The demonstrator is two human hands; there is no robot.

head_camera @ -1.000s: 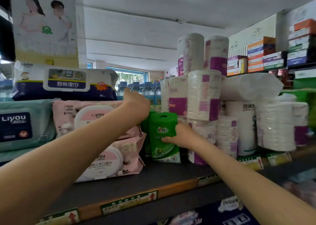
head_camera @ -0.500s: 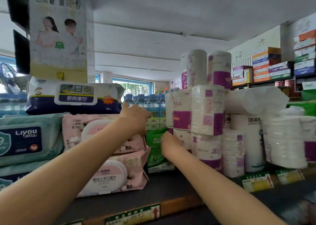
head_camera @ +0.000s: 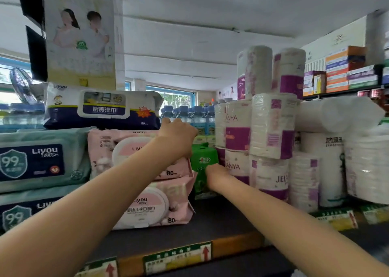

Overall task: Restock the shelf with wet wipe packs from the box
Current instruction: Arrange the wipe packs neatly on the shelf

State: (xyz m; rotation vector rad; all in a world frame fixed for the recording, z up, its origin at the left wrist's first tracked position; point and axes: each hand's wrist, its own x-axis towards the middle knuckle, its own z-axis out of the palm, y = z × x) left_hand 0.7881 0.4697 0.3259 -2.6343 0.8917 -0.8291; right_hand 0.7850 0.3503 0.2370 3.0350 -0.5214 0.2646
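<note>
A small green wet wipe pack (head_camera: 202, 159) stands upright on the dark shelf (head_camera: 210, 222), in the gap between the pink packs and the tissue rolls. My right hand (head_camera: 216, 174) is pressed against its front lower half, fingers closed on it. My left hand (head_camera: 177, 136) lies over the right end of the upper pink wet wipe pack (head_camera: 117, 150), fingers curled down its edge. A second pink pack (head_camera: 155, 205) lies beneath. The box is out of view.
Purple-and-white tissue rolls (head_camera: 271, 127) are stacked right beside the green pack. Teal Liyou packs (head_camera: 42, 158) and a navy kitchen wipe pack (head_camera: 101, 110) sit at left. Water bottles (head_camera: 189, 116) stand behind. Price labels (head_camera: 176, 257) line the shelf's front edge.
My right hand has pushed the green pack deeper into the gap, from the shelf's front toward the back. My left hand stays on the upper pink pack. The view has tilted upward.
</note>
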